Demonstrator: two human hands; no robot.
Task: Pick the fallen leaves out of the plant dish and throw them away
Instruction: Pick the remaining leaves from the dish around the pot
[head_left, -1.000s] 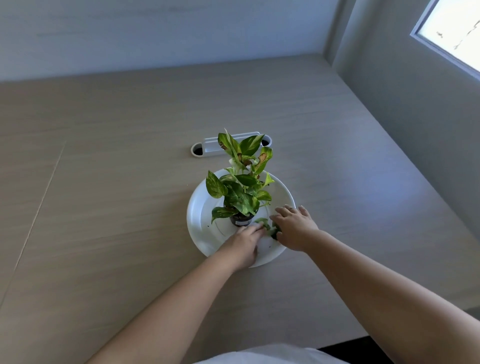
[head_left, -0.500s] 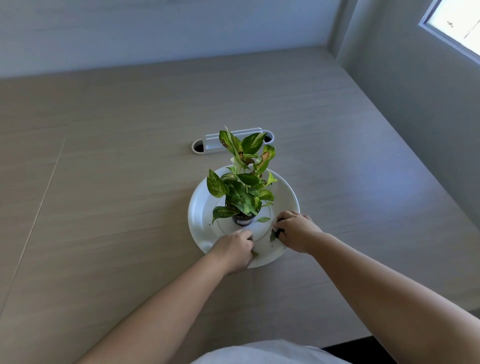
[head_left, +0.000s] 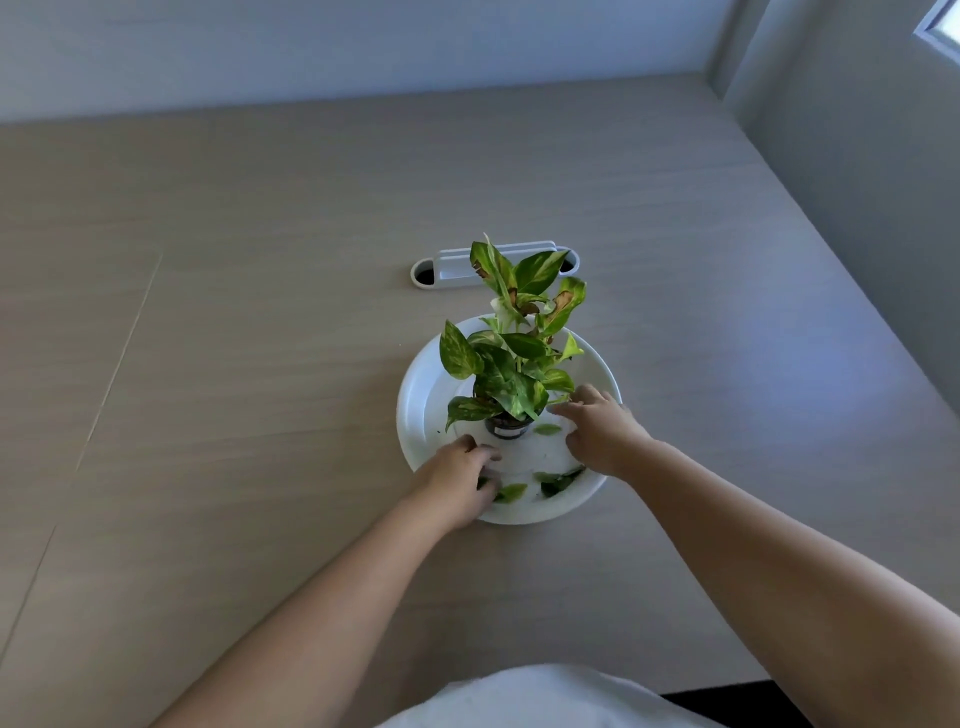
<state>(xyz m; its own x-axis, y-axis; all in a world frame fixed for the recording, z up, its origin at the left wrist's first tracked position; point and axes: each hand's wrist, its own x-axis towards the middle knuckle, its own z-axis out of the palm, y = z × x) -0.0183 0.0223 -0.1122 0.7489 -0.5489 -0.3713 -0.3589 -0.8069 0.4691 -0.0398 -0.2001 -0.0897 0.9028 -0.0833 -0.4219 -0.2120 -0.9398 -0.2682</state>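
Observation:
A white round plant dish (head_left: 415, 395) sits mid-table with a small dark pot (head_left: 508, 427) and a leafy green plant (head_left: 511, 364) in it. Fallen leaves lie in the dish: one light green leaf (head_left: 548, 429) beside the pot, one leaf (head_left: 513, 491) at the front rim, and a darker clump of leaves (head_left: 558, 480) at the front right. My left hand (head_left: 457, 483) rests on the front-left rim, fingers curled down onto a green scrap; its grip is hidden. Right of the pot, my right hand (head_left: 602, 436) hovers with fingers spread and nothing in it.
A white cable grommet (head_left: 493, 265) is set into the wooden table (head_left: 234, 415) just behind the plant. Walls close the table's far and right sides. The table's near edge (head_left: 737, 686) runs at the bottom right.
My right hand has opened and moved up toward the pot; dark leaves now lie exposed at the front right of the dish. The left hand shifted slightly left along the front rim.

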